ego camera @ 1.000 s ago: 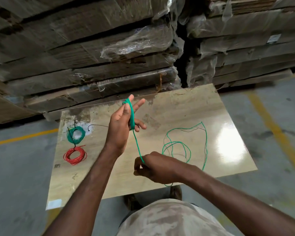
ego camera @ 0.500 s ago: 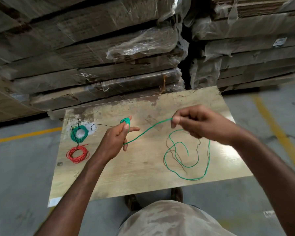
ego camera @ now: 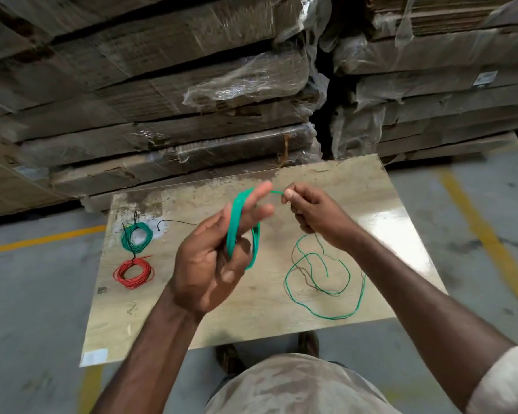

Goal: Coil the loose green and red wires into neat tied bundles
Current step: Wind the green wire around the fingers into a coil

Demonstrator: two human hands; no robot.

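At the left of the board (ego camera: pixel 251 309), a tied green bundle (ego camera: pixel 136 236) lies just above a tied red bundle (ego camera: pixel 133 273), with a thin black tie (ego camera: pixel 174 224) loose to their right. In the middle of the frame, your left hand (ego camera: pixel 210 261) is raised, palm toward you, fingers extended; a green coil (ego camera: pixel 241 231) is looped around those fingers, and the thumb lies across the palm below it. From the coil's top a short run of green wire (ego camera: pixel 320 282) reaches right to your right hand (ego camera: pixel 314 213), which pinches it between thumb and forefinger. Below that hand, the rest of the wire sprawls in loose loops on the board's right half. The board rests on a grey concrete floor (ego camera: pixel 36 294) with yellow lines. Plastic-wrapped cardboard stacks (ego camera: pixel 192 85) fill the top of the frame.
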